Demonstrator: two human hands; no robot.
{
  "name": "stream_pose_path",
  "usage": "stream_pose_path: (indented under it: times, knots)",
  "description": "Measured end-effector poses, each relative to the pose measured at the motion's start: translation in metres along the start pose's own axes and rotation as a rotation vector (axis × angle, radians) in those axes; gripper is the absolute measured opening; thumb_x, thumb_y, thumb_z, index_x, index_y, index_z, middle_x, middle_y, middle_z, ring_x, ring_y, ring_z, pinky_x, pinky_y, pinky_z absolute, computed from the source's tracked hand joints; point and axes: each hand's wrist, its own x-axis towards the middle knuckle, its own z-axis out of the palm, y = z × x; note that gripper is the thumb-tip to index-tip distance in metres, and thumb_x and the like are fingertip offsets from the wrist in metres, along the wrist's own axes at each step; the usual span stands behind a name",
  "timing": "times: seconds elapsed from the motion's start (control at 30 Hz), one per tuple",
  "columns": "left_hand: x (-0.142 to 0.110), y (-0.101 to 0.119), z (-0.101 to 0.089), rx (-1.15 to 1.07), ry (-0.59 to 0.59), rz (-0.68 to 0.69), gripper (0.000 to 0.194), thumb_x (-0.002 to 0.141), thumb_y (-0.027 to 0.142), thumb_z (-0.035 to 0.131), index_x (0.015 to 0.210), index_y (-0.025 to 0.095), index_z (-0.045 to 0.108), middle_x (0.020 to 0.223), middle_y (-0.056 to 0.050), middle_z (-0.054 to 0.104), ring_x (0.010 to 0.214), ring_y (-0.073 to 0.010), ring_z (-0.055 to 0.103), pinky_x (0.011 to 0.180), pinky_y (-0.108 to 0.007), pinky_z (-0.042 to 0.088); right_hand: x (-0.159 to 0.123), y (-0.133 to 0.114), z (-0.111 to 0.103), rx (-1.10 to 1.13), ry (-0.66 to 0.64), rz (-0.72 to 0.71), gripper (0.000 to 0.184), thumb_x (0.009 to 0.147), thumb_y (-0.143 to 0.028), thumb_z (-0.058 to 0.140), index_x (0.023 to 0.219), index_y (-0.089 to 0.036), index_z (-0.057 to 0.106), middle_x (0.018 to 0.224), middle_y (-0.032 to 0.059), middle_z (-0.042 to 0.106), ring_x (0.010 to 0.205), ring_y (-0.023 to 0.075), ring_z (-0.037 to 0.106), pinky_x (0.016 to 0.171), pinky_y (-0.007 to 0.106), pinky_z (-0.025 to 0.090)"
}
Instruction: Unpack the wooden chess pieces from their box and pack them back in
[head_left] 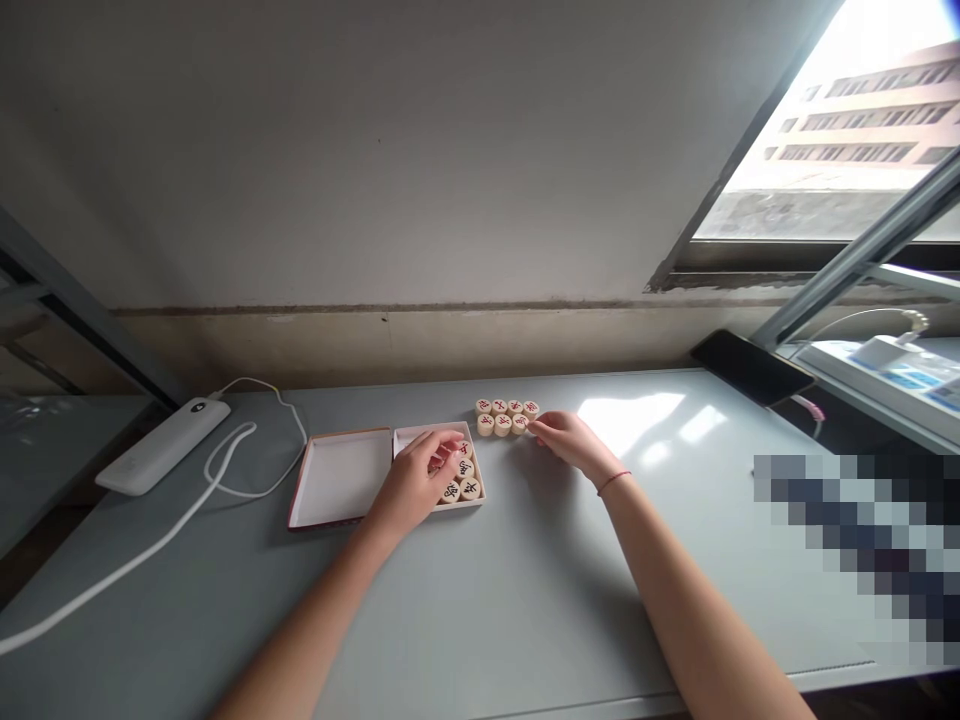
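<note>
My left hand (424, 470) is over the white box (482, 480), its fingers half curled and apart, with nothing visible held in them. Part of the box's inside is hidden by that hand. Round wooden Chinese chess pieces (470, 488) with black characters lie in the box, with a red-marked one near my left fingertips. Two rows of red-marked Chinese chess pieces (502, 425) stand just beyond the box's right side. At the right end of the front row, my right hand (562, 437) has its thumb and fingers closed on a Chinese chess piece (520, 425).
The open box lid (341, 480) lies left of the box. A white power bank (163, 445) and its white cable (150, 548) are on the left of the grey table (525, 620). A black phone (750, 365) leans by the metal frame at right. A wall stands behind.
</note>
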Motion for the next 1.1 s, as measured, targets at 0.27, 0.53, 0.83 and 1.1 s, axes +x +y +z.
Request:
stream_pose_path:
  times: [0.27, 0.53, 0.83, 1.1]
  knots:
    - [0.0, 0.001, -0.001, 0.012, -0.015, 0.006, 0.022, 0.09, 0.029, 0.047, 0.102, 0.021, 0.063, 0.102, -0.004, 0.067, 0.089, -0.0154, 0.063, 0.079, -0.026, 0.054, -0.004, -0.007, 0.005, -0.169, 0.003, -0.021, 0.03, 0.076, -0.044, 0.056, 0.09, -0.018, 0.063, 0.08, 0.0052, 0.067, 0.068, 0.0176, 0.059, 0.054, 0.025, 0.038]
    - [-0.001, -0.001, -0.001, 0.026, -0.045, 0.014, 0.021, 0.09, 0.028, 0.047, 0.102, 0.023, 0.064, 0.101, -0.002, 0.066, 0.089, -0.0158, 0.062, 0.079, -0.027, 0.052, -0.004, -0.008, 0.006, -0.148, -0.004, -0.009, 0.037, 0.08, -0.047, 0.052, 0.101, -0.019, 0.063, 0.081, 0.0048, 0.068, 0.073, 0.0183, 0.062, 0.06, 0.025, 0.042]
    - [0.0, 0.0, -0.001, 0.036, -0.054, 0.012, 0.019, 0.09, 0.027, 0.048, 0.099, 0.023, 0.064, 0.101, -0.002, 0.067, 0.089, -0.0153, 0.062, 0.079, -0.025, 0.052, -0.012, -0.016, 0.006, -0.324, 0.014, -0.1, 0.034, 0.08, -0.036, 0.053, 0.112, -0.028, 0.063, 0.074, 0.0006, 0.065, 0.06, 0.0153, 0.056, 0.055, 0.024, 0.038]
    - [-0.001, 0.002, -0.002, 0.051, -0.055, 0.002, 0.019, 0.089, 0.027, 0.048, 0.096, 0.022, 0.065, 0.101, -0.002, 0.067, 0.084, -0.0149, 0.063, 0.078, -0.026, 0.053, -0.014, -0.018, 0.004, -0.387, -0.016, -0.079, 0.031, 0.077, -0.028, 0.056, 0.108, -0.025, 0.062, 0.086, 0.0028, 0.069, 0.059, 0.0148, 0.056, 0.054, 0.023, 0.038]
